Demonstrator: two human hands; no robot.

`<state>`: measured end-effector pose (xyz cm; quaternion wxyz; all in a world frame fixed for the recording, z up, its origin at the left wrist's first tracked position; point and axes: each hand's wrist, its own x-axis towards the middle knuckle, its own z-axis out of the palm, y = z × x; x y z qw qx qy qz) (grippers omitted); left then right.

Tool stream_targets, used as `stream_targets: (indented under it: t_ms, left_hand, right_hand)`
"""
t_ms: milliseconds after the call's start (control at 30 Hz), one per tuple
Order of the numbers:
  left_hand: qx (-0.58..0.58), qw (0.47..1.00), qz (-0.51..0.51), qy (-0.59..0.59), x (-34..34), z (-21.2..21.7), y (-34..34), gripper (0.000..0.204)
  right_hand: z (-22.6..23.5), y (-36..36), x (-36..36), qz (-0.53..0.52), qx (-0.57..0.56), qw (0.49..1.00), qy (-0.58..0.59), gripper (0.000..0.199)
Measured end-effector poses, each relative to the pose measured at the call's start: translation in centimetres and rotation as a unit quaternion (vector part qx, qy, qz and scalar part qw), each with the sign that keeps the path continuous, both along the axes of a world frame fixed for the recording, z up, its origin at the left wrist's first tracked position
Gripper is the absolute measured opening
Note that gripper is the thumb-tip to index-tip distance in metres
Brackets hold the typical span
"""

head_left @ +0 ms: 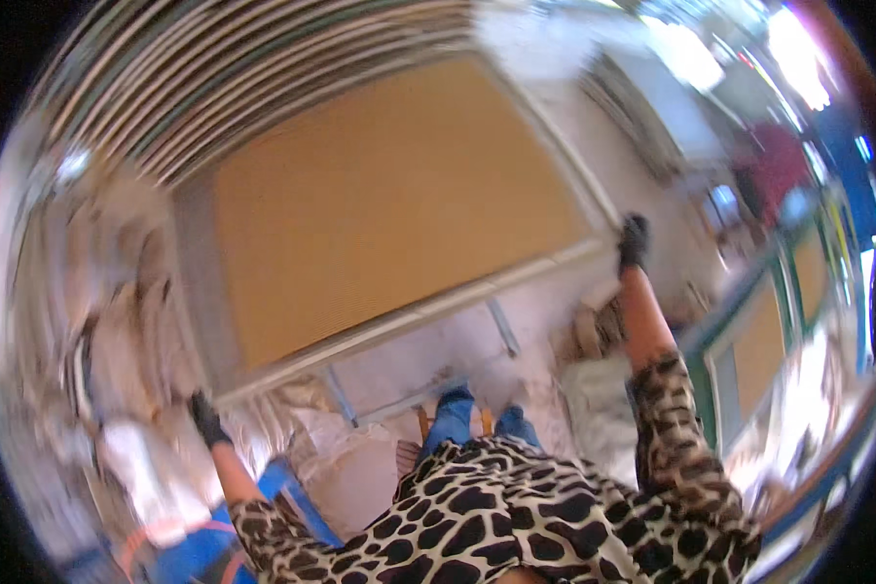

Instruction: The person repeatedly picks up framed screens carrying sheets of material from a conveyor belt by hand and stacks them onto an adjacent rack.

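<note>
A large flat frame (516,275) with a pale rim and a tan, board-like panel (389,204) fills the middle of the blurred picture. My left hand (205,418), in a black glove, grips the frame's near left corner. My right hand (633,240), also black-gloved, grips its near right corner. Both arms are spread wide, in leopard-print sleeves. My jeans-clad legs (472,419) stand below the frame's near edge.
Stacked slats or frames (253,88) lie beyond the panel at the top left. More framed tan panels (774,331) stand at the right. A blue object (214,535) sits at the lower left. Pale rubble-like clutter (117,321) lies at the left.
</note>
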<state>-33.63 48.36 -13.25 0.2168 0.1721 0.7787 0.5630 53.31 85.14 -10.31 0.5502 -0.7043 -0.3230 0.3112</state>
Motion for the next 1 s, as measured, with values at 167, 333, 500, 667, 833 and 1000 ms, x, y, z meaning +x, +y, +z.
stream_targets:
  t_ms: [167,333,500,667,833,1000]
  left_hand:
    - [0.080,0.992,0.085,-0.043,8.1,0.5,5.3,0.060]
    - [0.124,0.984,0.123,-0.045,14.9,4.6,8.6,0.057]
    - [0.095,0.986,0.091,0.098,11.4,2.0,8.3,0.057]
    - [0.035,0.964,0.040,0.260,21.5,-0.6,11.2,0.053]
    - [-0.042,0.981,-0.130,0.135,34.9,-6.7,9.5,0.050]
    - [-0.187,0.937,-0.260,-0.140,48.4,-11.6,5.4,0.047]
  right_hand:
    - [-2.5,1.0,4.2,-0.038,0.125,0.991,0.021,0.014]
    - [-1.0,-1.2,4.8,-0.079,0.111,0.986,-0.097,0.017]
    - [-0.2,-2.4,4.0,0.035,0.017,0.970,-0.240,0.030]
    - [-3.5,-10.6,4.3,0.039,-0.050,0.954,-0.294,0.042]
    - [-6.5,-28.9,10.7,0.048,-0.310,0.932,-0.181,0.044]
    - [-13.3,-51.6,21.8,-0.079,-0.535,0.828,-0.146,0.034]
